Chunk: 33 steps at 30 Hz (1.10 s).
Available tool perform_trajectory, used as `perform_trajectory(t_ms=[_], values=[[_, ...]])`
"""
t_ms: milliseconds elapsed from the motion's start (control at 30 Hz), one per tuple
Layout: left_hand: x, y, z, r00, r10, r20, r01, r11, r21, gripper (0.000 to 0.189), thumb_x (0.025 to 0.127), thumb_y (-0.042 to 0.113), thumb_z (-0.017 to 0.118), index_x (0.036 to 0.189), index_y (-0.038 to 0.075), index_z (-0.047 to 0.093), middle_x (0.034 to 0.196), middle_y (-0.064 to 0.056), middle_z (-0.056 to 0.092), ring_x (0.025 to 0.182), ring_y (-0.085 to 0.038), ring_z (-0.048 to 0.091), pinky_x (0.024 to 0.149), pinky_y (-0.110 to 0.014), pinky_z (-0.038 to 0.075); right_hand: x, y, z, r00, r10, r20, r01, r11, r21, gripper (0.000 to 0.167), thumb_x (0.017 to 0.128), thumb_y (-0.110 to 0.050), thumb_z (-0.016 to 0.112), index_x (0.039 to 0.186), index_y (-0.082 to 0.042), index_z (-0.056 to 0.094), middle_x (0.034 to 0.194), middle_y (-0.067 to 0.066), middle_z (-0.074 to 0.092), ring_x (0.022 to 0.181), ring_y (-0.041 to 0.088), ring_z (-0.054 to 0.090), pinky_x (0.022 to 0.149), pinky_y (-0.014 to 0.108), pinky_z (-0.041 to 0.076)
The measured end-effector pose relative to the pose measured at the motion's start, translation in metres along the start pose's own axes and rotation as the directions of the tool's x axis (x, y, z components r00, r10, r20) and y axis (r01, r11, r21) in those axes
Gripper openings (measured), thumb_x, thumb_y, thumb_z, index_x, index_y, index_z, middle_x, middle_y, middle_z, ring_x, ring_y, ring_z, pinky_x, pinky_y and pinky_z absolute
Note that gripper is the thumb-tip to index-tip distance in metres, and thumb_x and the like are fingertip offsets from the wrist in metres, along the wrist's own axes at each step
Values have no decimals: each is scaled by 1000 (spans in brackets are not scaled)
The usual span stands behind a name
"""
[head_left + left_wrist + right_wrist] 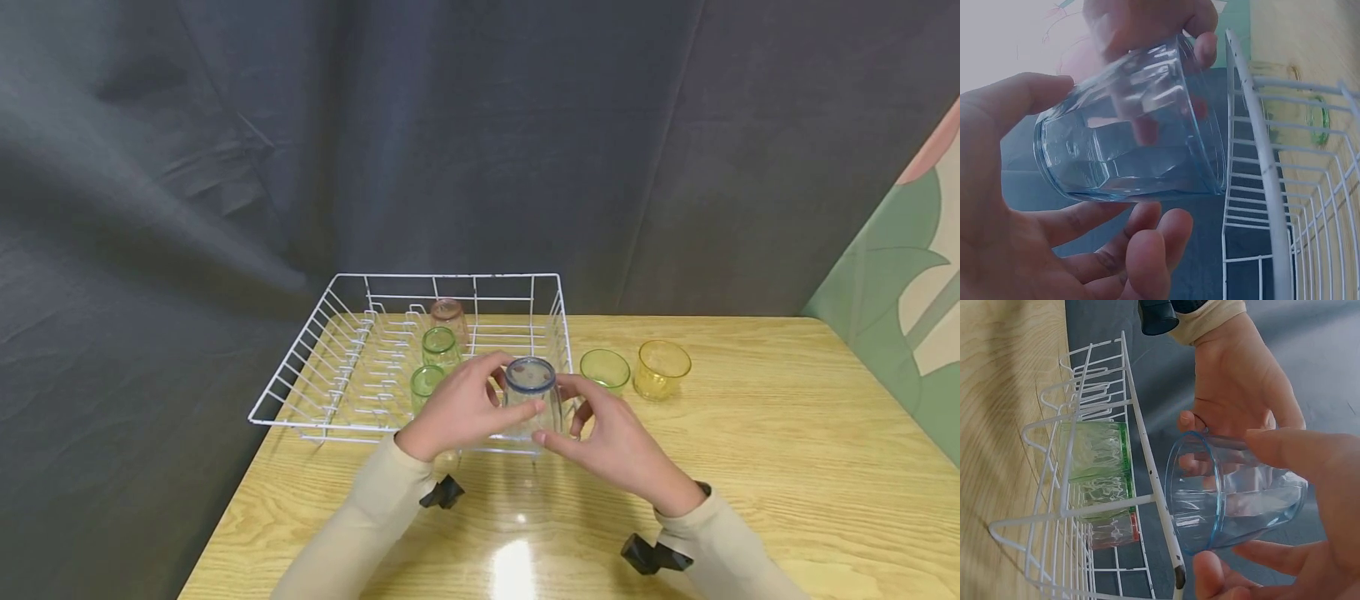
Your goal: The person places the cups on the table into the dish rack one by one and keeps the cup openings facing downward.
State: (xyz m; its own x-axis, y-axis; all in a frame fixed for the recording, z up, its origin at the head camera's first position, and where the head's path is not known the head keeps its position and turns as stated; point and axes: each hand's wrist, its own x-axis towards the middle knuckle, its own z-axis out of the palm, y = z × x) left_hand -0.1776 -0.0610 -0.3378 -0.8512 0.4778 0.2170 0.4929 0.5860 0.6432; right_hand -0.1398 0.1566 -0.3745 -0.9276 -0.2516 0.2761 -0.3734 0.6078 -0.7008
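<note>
A clear bluish drinking glass [530, 378] is held mouth down above the front right part of the white wire dish rack [273, 423]. My left hand [467, 408] grips it from the left, its thumb across the near side. From the right, my right hand [617, 437] holds the same glass between thumb and fingers. In the right wrist view, the wide rim of the glass [1194, 506] is close to the rack's top wire; whether they touch I cannot tell. Inside the rack stand two green glasses [440, 343] and a pinkish glass [448, 312], bottoms up in a row.
Right of the rack, a yellow-green glass [604, 367] and an amber glass [662, 371] stand mouth up on the wooden table [787, 417]. Wire prongs [375, 367] fill the rack's left half. A dark curtain [480, 150] hangs behind the table.
</note>
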Motion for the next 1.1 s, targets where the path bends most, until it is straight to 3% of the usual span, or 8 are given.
perform_trajectory(t_ms=[200, 433, 600, 800, 933, 1100], values=[[8, -3, -6, 999, -41, -14, 42, 998, 47, 46, 85, 51, 74, 118, 20, 66, 91, 8, 64, 77, -12, 60, 62, -28, 49, -2, 0, -2, 999, 28, 28, -28, 1000, 2, 72, 78, -34, 85, 139, -10, 53, 111, 3, 67, 72, 11, 58, 58, 25, 46], [24, -12, -13, 990, -138, -34, 142, 977, 158, 53, 84, 55, 70, 116, 14, 63, 91, 3, 65, 74, -14, 58, 61, -31, 47, -3, 1, -3, 998, 43, 39, -43, 999, -8, 73, 78, -33, 86, 139, -10, 53, 107, 1, 66, 69, 11, 56, 58, 25, 45], [40, -20, -19, 983, -181, -31, 183, 957, 223, 50, 84, 56, 68, 107, 12, 64, 83, 3, 66, 70, -15, 61, 62, -33, 48, -3, 2, -3, 999, 19, 39, -18, 999, -32, 70, 78, -31, 85, 137, -11, 54, 105, 0, 65, 64, 7, 53, 56, 25, 45], [62, -30, -26, 972, -234, -15, 229, 936, 267, 54, 84, 56, 69, 108, 8, 66, 94, -3, 69, 80, -20, 64, 68, -38, 52, -4, 2, -3, 998, 9, 57, -7, 1000, -23, 66, 79, -27, 85, 136, -11, 56, 106, 0, 65, 64, 6, 53, 56, 25, 46], [76, -39, -27, 961, -278, 10, 261, 916, 305, 54, 84, 57, 69, 103, 6, 65, 92, -4, 68, 79, -23, 63, 70, -39, 52, -6, 2, -4, 997, 6, 72, -5, 1000, -16, 66, 79, -25, 84, 137, -11, 56, 107, 1, 64, 65, 6, 54, 56, 25, 46], [94, -53, -24, 950, -311, 2, 288, 881, 376, 51, 81, 59, 71, 89, 10, 62, 84, -3, 65, 79, -24, 59, 92, -42, 46, -8, 4, -5, 996, -9, 85, 11, 1000, -25, 67, 79, -27, 84, 137, -11, 56, 108, 2, 64, 64, 4, 54, 58, 24, 47]])
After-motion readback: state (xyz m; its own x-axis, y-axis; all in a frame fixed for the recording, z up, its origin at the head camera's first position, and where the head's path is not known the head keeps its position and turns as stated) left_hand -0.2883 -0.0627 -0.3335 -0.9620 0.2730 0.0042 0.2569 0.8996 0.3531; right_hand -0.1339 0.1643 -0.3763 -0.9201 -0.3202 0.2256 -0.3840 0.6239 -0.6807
